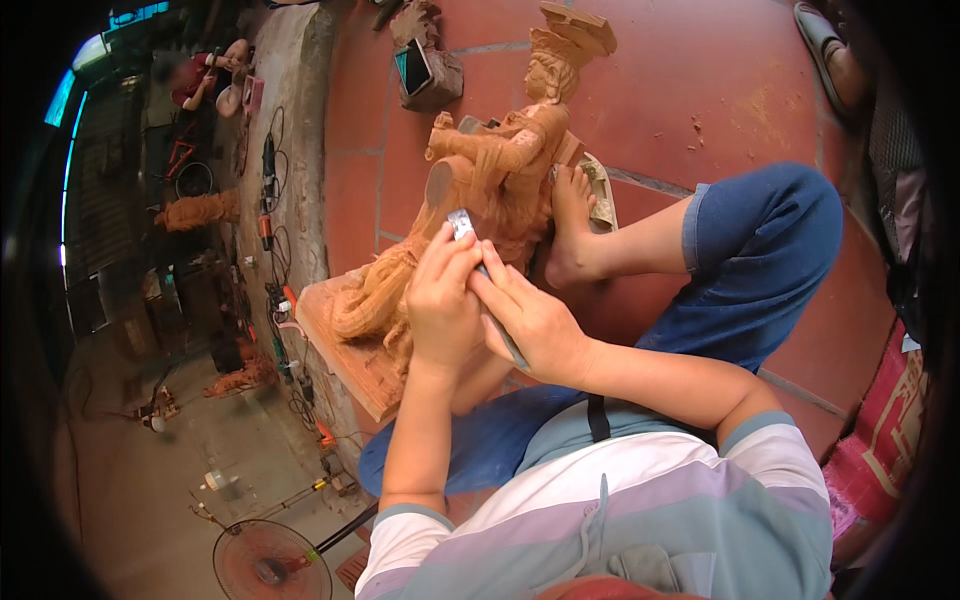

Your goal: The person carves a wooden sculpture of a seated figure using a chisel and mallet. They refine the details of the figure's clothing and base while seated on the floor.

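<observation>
A carved wooden statue (500, 160) of a seated figure lies tilted on the red tile floor, its square base (345, 355) toward me. My left hand (440, 300) and my right hand (530, 320) are pressed together around a metal chisel (462, 226), whose flat tip touches the statue's middle. The chisel's shaft runs down through my right palm. My bare foot (572, 230) braces against the statue's right side.
A phone (414, 68) leans on a wooden block at the top. A low concrete ledge (300, 120) holds cables and tools. Below it stand a floor fan (270, 562), other carvings and a seated person (215, 80). A sandal (830, 50) lies at top right.
</observation>
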### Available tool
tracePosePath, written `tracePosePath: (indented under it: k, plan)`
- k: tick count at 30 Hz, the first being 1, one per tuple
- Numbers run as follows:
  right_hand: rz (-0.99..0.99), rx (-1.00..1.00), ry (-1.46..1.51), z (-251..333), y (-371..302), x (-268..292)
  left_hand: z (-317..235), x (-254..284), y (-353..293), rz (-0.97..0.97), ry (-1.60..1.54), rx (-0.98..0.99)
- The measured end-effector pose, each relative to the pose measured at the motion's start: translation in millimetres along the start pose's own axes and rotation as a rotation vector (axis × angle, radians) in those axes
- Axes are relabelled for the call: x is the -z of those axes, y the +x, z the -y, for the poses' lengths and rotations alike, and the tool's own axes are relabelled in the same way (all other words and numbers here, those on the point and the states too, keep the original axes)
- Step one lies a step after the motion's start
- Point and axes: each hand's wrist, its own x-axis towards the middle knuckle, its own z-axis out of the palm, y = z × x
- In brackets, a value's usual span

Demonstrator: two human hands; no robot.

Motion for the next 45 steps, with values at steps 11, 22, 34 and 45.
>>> tracePosePath:
  k: [11,22,34,45]
  plan:
    - [-0.031,-0.061,0.07,1,1,12,-7,3,10,0.044,0.002,-0.033]
    - [-0.077,-0.03,0.049,-8,12,16,-3,2,30,-0.015,0.056,-0.147]
    - [-0.001,-0.055,0.077,-12,-11,6,7,-5,7,0.042,0.079,-0.148]
    - [0.061,-0.107,0.108,-3,-14,12,4,-1,-4,0.109,0.058,-0.084]
